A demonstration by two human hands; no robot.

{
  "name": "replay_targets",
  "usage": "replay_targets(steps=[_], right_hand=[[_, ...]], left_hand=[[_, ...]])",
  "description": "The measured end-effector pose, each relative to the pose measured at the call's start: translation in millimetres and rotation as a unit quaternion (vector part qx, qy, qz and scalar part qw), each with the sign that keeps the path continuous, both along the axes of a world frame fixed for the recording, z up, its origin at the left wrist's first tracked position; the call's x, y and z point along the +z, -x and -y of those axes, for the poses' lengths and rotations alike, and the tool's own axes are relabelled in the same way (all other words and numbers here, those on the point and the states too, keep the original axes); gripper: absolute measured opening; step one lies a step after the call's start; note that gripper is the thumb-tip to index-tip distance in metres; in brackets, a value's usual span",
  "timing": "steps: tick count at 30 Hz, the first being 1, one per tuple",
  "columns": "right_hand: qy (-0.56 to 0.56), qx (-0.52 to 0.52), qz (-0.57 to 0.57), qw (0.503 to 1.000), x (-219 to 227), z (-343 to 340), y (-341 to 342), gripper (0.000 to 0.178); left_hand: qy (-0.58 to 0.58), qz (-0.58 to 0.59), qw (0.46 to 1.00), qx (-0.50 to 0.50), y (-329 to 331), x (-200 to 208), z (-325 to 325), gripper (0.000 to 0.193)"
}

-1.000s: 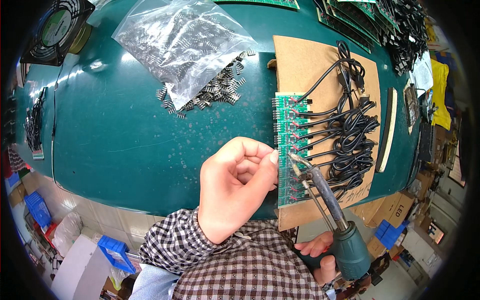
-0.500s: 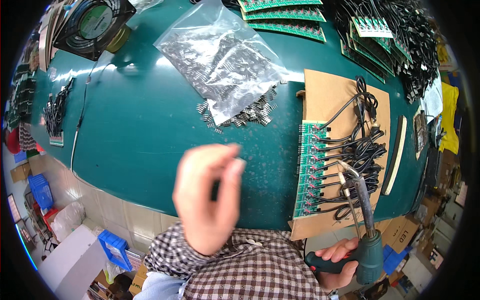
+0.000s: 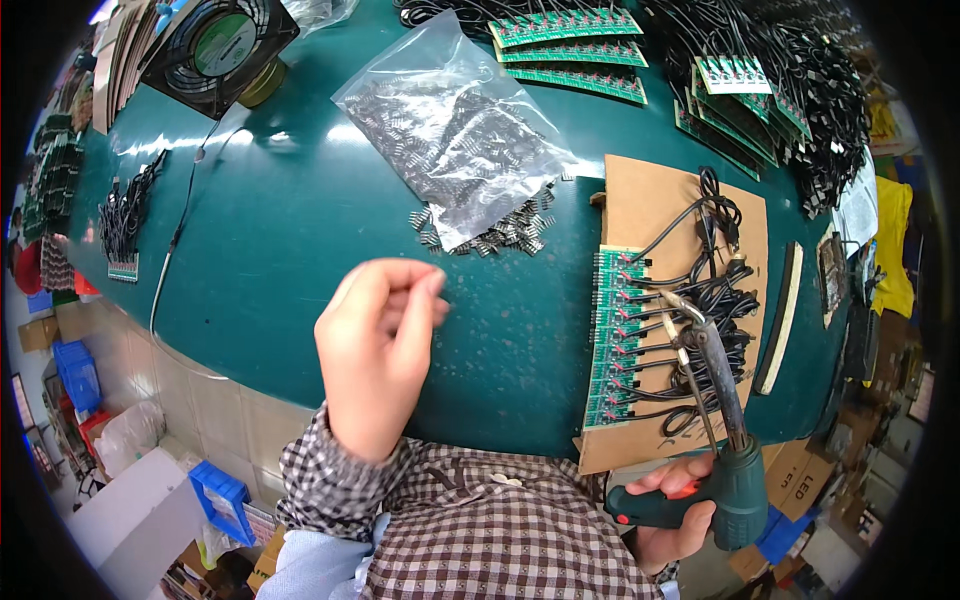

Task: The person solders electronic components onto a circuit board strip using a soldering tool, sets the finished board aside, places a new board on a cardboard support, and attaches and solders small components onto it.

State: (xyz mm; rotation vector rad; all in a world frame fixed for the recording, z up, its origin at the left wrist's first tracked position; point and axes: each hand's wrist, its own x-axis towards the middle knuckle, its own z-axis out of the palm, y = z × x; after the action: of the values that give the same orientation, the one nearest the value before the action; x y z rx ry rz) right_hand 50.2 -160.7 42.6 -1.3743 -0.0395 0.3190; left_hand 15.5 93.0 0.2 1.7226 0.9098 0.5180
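Note:
My right hand (image 3: 676, 530) is wrapped round the handle of a dark green soldering gun (image 3: 738, 490). Its bent metal tip points up and left, over black cables (image 3: 715, 330) wired to a row of green circuit boards (image 3: 612, 350). Those boards lie on a brown cardboard sheet (image 3: 650, 200), with small metal pins along their left edge. Over the green table my left hand (image 3: 370, 350) is closed, thumb and fingertips close together; whatever they may hold is hidden. Beyond it, small metal-pinned connectors (image 3: 515, 232) spill from a clear plastic bag (image 3: 455, 130).
A black fan (image 3: 220, 45) stands at the far left, its cord running down the table. Stacked green boards (image 3: 570, 50) and heaps of black cables (image 3: 835, 130) fill the far right. A pale curved strip (image 3: 782, 320) lies right of the cardboard.
My left hand has shifted left and slightly away from me, its fingers curled in more. The soldering gun has moved slightly up and left in view. The whole view has shifted a little.

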Motion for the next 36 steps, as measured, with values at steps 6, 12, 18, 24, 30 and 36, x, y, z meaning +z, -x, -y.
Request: replay_targets(steps=[6,12,18,24,30,36], right_hand=[[0.166,0.125,0.044,0.977,17,-34,-26,0.032],[0.206,0.130,0.104,0.964,15,-33,-30,0.027],[0.216,0.142,0.103,0.960,14,-30,-28,0.025],[0.218,0.160,0.112,0.956,11,-29,-26,0.026],[0.217,0.135,0.079,0.963,17,-21,-16,0.029],[0.165,-0.030,0.015,0.986,5,-1,11,0.069]], left_hand=[[0.531,0.109,0.831,-0.125,-4,50,59,0.011],[0.490,0.137,0.841,-0.183,-4,42,86,0.013],[0.333,0.133,0.892,-0.275,1,37,82,0.011],[0.152,0.096,0.936,-0.302,4,44,81,0.015],[0.332,0.066,0.927,-0.159,6,32,73,0.006],[0.359,0.029,0.925,-0.121,-20,1,64,0.012]])
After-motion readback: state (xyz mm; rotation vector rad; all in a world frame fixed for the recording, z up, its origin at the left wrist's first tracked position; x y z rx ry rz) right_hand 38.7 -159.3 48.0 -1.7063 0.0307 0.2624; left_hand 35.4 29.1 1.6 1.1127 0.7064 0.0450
